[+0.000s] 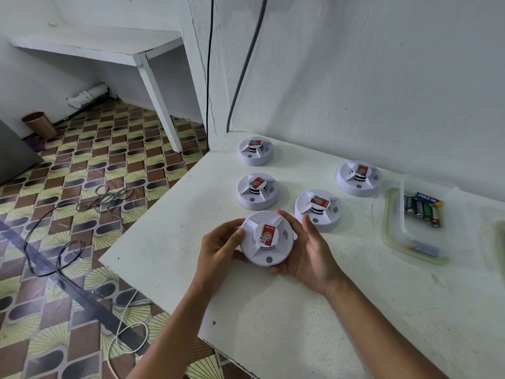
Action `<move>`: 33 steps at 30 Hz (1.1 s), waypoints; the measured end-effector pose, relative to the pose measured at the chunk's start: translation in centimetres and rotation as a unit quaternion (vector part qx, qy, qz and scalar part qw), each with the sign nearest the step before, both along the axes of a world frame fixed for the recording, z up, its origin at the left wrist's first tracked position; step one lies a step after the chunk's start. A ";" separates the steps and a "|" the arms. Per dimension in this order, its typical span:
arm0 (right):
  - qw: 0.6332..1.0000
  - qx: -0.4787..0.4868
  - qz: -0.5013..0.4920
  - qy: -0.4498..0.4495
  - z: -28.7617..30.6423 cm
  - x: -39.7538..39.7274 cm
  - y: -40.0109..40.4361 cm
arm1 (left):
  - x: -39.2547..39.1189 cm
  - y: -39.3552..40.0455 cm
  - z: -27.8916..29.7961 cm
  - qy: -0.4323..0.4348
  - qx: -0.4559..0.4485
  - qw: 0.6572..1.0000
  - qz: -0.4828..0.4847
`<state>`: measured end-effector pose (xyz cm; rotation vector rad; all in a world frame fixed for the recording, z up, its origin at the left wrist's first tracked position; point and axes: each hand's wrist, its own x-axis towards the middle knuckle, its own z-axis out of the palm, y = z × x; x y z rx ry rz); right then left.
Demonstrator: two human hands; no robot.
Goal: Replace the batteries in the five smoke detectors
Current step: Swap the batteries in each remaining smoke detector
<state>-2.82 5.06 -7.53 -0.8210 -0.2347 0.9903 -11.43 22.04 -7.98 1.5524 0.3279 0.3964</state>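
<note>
**Smoke detector held in both hands over the worktop's near-left corner**

Smoke detector (266, 237): round white plastic housing, raised centre hub with a red-and-white sticker carrying a small code square, three ribs running from hub to rim, curved sounder slits on its right side, a small grey button near its near edge. Held top-face up, just above the worktop (273, 310), close to the left edge.

Left hand (221, 247): fingers curled round the detector's left rim, thumb on the upper face near the rim.

Right hand (311, 251): cups the right side from beneath, fingers wrapped up around the far rim, thumb pressing the right edge.

Four other detectors, same make, stand face up on the worktop: one at the far-left corner (255, 151), one behind the held unit along the left edge (257, 190), one just beside the right hand's fingers (318, 210), one near the back wall (358, 178). All apart from each other.

Clear plastic container (395, 236) sits toward the right edge; in its far part a cluster of cylindrical batteries (422, 209), dark and green casings, one with a blue label. One more greyish cell (425, 246) lies in its near part, blurred.

Patterned tile floor (82, 187) to the left carries loose cables (54, 242).
</note>
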 end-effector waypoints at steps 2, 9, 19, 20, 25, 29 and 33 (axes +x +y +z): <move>1.000 0.001 0.001 0.000 0.0 0.0 0.0 | 0.0 0.0 0.0 0.002 0.004 1.000 0.002; 1.000 0.004 0.008 -0.008 -0.1 0.0 0.0 | -0.1 0.0 0.1 0.003 0.007 1.000 0.004; 0.998 -0.053 0.007 -0.035 1.9 -0.2 -0.5 | 0.1 -0.6 1.2 0.020 -0.042 0.999 0.015; 0.998 -0.057 0.008 -0.037 2.1 -0.3 -0.8 | 0.2 -0.8 1.4 0.027 -0.055 0.998 0.018; 0.993 -0.088 0.010 -0.078 3.1 0.6 -2.8 | 0.4 -2.6 2.4 0.032 -0.082 0.996 0.015; 0.964 -0.191 -0.012 -0.183 5.0 1.4 -3.6 | 1.5 -3.3 4.2 0.025 -0.057 0.998 0.003; 0.888 -0.294 -0.072 -0.347 7.0 2.5 -2.9 | 3.8 -2.5 6.7 0.035 -0.033 0.998 -0.026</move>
